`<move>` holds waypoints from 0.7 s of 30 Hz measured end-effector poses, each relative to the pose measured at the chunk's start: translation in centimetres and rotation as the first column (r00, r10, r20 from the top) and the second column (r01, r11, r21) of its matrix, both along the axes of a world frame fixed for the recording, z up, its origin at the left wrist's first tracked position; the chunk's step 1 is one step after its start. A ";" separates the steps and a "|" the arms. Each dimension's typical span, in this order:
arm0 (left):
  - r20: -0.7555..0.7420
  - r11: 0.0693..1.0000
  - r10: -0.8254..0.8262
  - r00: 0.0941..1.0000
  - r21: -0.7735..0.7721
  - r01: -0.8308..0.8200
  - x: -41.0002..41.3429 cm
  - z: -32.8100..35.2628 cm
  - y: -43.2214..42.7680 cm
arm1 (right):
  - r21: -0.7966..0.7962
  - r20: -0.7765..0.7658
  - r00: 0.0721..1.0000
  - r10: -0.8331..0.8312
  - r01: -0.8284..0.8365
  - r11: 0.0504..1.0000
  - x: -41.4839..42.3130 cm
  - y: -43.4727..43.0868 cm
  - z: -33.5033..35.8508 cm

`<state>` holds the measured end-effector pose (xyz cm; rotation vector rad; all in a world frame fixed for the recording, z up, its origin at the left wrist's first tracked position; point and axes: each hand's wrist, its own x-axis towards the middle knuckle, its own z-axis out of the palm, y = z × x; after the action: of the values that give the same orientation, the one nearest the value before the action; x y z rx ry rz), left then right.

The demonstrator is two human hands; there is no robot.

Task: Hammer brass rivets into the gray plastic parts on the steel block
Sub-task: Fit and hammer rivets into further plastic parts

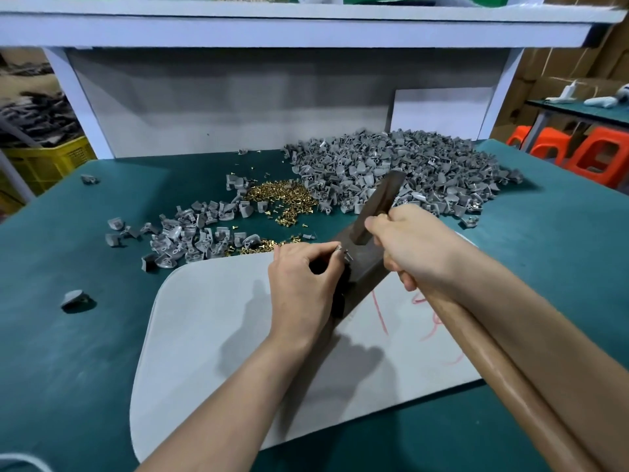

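At the steel block (367, 267), left grip (303, 287) pinches a gray part (343, 252), right grip (417, 243) curled round the hammer (381, 199).

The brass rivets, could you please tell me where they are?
Head view: the brass rivets lie mid-table on the green mat, between the left scatter of gray parts and the large gray heap on the right.

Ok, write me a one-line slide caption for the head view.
Left hand pinches a gray part at the steel block; right hand grips the hammer near its head.
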<state>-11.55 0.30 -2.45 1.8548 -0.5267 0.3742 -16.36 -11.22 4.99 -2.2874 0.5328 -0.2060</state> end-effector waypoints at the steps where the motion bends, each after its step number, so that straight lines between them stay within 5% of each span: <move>1: 0.001 1.000 0.001 1.000 -0.002 -0.001 0.0 -0.1 0.0 | 0.009 0.001 1.000 0.003 -0.003 1.000 0.0 -0.1 0.0; 5: -0.002 1.000 0.003 1.000 -0.003 -0.003 0.3 -0.3 -0.1 | 0.056 -0.011 1.000 -0.023 0.023 0.998 0.0 -0.6 -0.2; 10: -0.022 1.000 0.001 1.000 -0.007 -0.001 0.3 -0.2 -0.1 | 0.334 -0.031 0.998 -0.054 0.061 0.940 0.1 -2.7 1.0; 15: -0.051 1.000 -0.012 0.999 -0.021 0.010 0.2 0.0 0.2 | 0.768 -0.030 0.999 -0.017 0.034 0.639 -0.4 -4.4 -0.2; 18: -0.056 1.000 -0.018 0.998 -0.001 0.018 0.2 0.0 0.2 | 0.878 0.026 0.999 -0.033 -0.007 0.479 -1.0 -4.7 -1.5; 21: -0.060 1.000 -0.025 0.998 -0.009 0.025 0.3 0.0 0.3 | 0.896 0.041 0.999 0.002 -0.038 0.443 -1.2 -4.6 -2.2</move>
<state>-11.21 0.59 -2.45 1.8441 -0.5063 0.3027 -17.52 -15.78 2.83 -1.2023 0.4351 0.0662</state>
